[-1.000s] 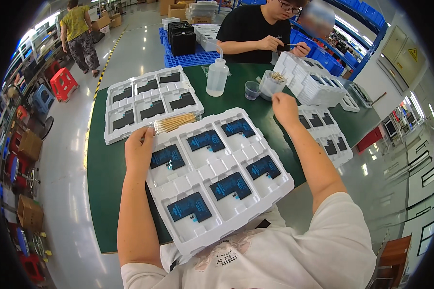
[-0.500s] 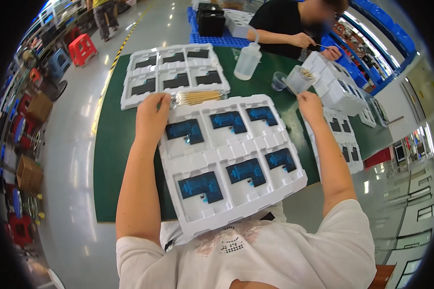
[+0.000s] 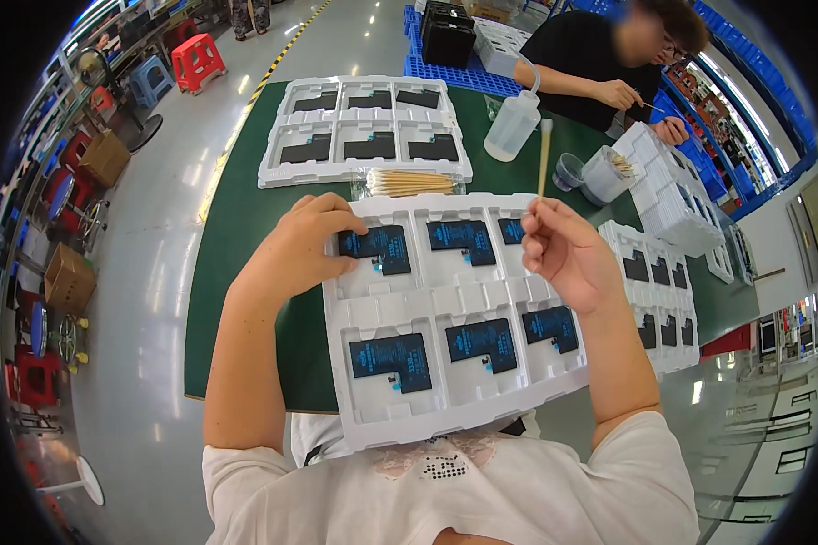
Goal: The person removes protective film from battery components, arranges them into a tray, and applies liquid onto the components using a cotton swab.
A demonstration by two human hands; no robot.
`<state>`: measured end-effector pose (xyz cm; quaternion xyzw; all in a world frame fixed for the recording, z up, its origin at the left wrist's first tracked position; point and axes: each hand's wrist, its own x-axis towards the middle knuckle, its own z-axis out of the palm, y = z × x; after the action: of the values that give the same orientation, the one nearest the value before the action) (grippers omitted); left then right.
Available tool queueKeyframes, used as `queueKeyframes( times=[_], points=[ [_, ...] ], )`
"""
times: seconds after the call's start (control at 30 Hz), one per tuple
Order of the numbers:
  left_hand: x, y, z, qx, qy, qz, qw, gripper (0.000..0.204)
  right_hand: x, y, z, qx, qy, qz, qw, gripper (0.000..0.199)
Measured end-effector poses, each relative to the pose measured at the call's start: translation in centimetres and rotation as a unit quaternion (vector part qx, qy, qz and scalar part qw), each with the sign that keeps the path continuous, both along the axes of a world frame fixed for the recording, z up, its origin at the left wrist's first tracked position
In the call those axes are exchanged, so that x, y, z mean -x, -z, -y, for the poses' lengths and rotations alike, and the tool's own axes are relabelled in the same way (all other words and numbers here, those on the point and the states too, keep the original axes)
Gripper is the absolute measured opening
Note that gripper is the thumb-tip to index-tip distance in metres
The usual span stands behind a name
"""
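View from my head camera over the green table (image 3: 245, 227). My left hand (image 3: 304, 250) rests on the upper left corner of the white tray (image 3: 445, 300), fingers curled together, the tips pressing on the first of six dark flat parts (image 3: 379, 247) seated one to a pocket. My right hand (image 3: 563, 250) hovers above the tray's upper right pockets, thumb and fingers pinching the lower end of a thin wooden swab (image 3: 543, 156), which stands upright with its tip raised clear of the tray. The tray lies in front of me, its near edge overhanging the table towards my chest. I judge the work on this tray to be at an early stage: the swab is lifted, not applied, and nothing tells me which parts are finished. Just beyond lie a bundle of swabs (image 3: 411, 183), a second filled tray (image 3: 364, 132) and a squeeze bottle (image 3: 511, 127). A co-worker (image 3: 609, 64) sits opposite.
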<state>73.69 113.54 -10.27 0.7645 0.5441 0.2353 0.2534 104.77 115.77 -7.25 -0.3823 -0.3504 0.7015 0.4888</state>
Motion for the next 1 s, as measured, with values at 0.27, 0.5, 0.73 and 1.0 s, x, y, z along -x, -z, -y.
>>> queueKeyframes(
  times=[0.27,0.5,0.73,1.0],
  points=[
    [-0.2,0.4,0.0,-0.062,0.013,0.045,0.997,0.02,2.8,0.9,-1.1,-0.006,-0.142,-0.015,0.99,0.025],
    [-1.0,2.0,-1.2,-0.065,-0.184,0.217,0.956,0.011,1.3,1.9,-1.6,-0.099,-0.055,0.127,0.985,0.019],
    [-1.8,2.1,-1.5,0.03,-0.235,0.381,0.894,0.015,2.0,2.1,-0.7,-0.233,-0.046,0.292,0.927,0.015],
    [-1.8,2.4,-1.7,0.029,-0.232,0.356,0.905,0.017,2.4,1.7,-0.1,-0.28,-0.077,0.369,0.883,0.013]
  ],
)
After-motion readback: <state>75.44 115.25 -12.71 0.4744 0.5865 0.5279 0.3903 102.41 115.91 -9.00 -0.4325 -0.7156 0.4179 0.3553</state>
